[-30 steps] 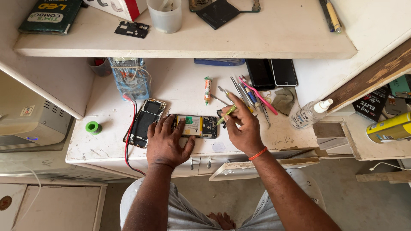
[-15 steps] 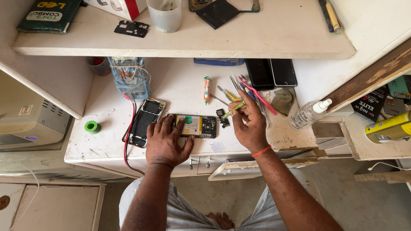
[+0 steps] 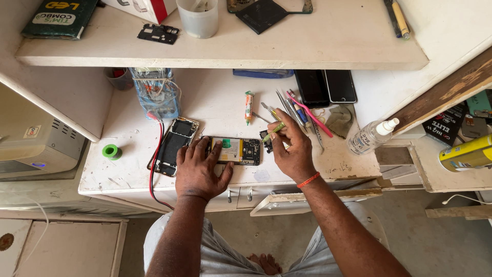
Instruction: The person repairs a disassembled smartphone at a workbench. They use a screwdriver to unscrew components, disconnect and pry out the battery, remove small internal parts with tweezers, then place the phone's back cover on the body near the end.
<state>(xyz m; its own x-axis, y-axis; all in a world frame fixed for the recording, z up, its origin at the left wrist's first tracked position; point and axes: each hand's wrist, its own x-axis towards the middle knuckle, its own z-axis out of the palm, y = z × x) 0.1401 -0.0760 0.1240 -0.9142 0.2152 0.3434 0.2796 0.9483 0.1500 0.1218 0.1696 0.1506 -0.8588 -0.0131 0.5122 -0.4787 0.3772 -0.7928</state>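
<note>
An opened phone (image 3: 237,151) with its battery and board exposed lies flat on the white worktop (image 3: 215,102). My left hand (image 3: 200,169) presses on its left end, fingers spread over the phone. My right hand (image 3: 291,149) holds green-handled tweezers (image 3: 274,131), their tip at a small dark part (image 3: 266,140) just right of the phone. A second phone frame (image 3: 173,146) lies to the left of my left hand.
Red and black wires run from a blue device (image 3: 156,92) past the phone frame. Several hand tools (image 3: 297,110), a glue tube (image 3: 249,106), two dark phones (image 3: 325,86), a spray bottle (image 3: 370,136) and a green tape roll (image 3: 110,151) lie around. A shelf (image 3: 220,54) overhangs the back.
My right hand with the tweezers has shifted slightly up and right, away from the phone's right end, then settled by the small dark part. My left hand stays on the phone.
</note>
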